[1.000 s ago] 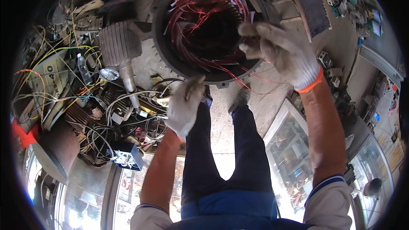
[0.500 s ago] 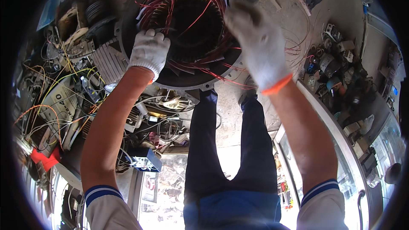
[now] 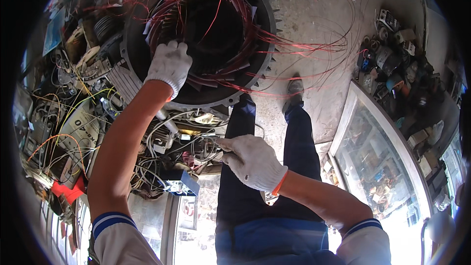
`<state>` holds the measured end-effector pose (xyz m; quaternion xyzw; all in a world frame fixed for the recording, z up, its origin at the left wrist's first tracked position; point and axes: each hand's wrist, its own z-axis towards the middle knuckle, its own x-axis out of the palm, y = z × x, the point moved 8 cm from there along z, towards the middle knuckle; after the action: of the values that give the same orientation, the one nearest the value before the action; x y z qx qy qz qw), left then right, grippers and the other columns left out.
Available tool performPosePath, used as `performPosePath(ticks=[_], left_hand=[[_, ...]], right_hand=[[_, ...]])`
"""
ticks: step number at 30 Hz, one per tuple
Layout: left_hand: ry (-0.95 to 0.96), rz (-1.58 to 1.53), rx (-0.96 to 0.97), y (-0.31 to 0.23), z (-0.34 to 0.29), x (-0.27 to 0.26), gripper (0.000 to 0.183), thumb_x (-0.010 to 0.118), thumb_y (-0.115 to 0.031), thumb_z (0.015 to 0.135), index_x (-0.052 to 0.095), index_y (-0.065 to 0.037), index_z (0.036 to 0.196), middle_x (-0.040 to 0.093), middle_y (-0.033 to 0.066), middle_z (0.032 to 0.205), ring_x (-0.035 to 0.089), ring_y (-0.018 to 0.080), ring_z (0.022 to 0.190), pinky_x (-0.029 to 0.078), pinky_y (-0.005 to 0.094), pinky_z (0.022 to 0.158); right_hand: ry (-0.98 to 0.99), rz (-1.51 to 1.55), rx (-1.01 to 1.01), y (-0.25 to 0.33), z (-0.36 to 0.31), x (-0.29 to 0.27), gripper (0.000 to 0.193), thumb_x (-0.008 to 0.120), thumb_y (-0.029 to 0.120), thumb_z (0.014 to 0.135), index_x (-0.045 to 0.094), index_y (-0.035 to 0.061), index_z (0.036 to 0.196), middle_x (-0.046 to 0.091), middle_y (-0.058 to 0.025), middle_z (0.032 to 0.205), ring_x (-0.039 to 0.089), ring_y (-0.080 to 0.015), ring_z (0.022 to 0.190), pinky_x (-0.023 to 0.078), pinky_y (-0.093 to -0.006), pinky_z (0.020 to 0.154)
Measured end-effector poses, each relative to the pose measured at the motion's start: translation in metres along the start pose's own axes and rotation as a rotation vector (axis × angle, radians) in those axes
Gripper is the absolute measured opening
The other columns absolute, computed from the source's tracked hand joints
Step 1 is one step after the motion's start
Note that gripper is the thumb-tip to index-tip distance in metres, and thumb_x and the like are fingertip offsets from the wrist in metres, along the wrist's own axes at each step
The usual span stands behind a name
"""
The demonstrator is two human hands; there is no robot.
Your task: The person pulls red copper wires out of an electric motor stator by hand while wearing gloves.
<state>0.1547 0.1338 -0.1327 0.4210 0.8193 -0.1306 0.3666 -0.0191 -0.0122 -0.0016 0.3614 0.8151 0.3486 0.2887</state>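
A large round motor stator (image 3: 208, 101) with a dark grey housing lies in front of me. Red enamelled copper wire (image 3: 230, 71) is wound round its dark bore, with white insulation slips showing among the coils. At the coil's near left edge, my left hand (image 3: 170, 66), in a white knit glove, has its fingers curled down; what they grip is hidden. My right hand (image 3: 252, 162), gloved alike, is over my legs, apart from the stator. Its index finger points left and the thumb closes toward it; anything between them is too small to name.
Long loose wire ends (image 3: 309, 47) loop out rightward over the concrete floor (image 3: 324, 103). Tangled cables (image 3: 157, 167), metal parts and a blue box (image 3: 182, 182) crowd the left. A glass door (image 3: 375, 152) stands at right, beyond it a heap of motor parts (image 3: 392, 64).
My right hand has come from the stator's right side down and left, over my legs. The left hand stays at the coil. The stator sits slightly further left in view.
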Motion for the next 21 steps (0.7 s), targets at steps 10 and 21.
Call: performPosePath(ticks=[10, 21], left_hand=[[0.345, -0.075, -0.029, -0.016, -0.063, -0.042, 0.013, 0.067, -0.015, 0.099, 0.076, -0.009, 0.107, 0.082, 0.0068, 0.096, 0.077, 0.0213, 0.096, 0.046, 0.0365, 0.098], [0.076, -0.460, -0.164, -0.054, -0.218, -0.088, 0.007, 0.068, -0.015, 0.094, 0.068, -0.011, 0.088, 0.066, 0.0050, 0.068, 0.065, 0.0214, 0.061, 0.046, 0.0415, 0.073]], right_hand=[[0.054, 0.008, 0.134, -0.023, 0.006, -0.012, 0.035, 0.074, 0.018, 0.097, 0.076, 0.0068, 0.130, 0.079, -0.0157, 0.109, 0.075, -0.0363, 0.102, 0.060, -0.0450, 0.092], [0.145, 0.018, 0.241, 0.017, 0.044, -0.013, 0.045, 0.069, 0.028, 0.103, 0.069, 0.0040, 0.141, 0.079, -0.0191, 0.116, 0.076, -0.0345, 0.110, 0.059, -0.0416, 0.096]])
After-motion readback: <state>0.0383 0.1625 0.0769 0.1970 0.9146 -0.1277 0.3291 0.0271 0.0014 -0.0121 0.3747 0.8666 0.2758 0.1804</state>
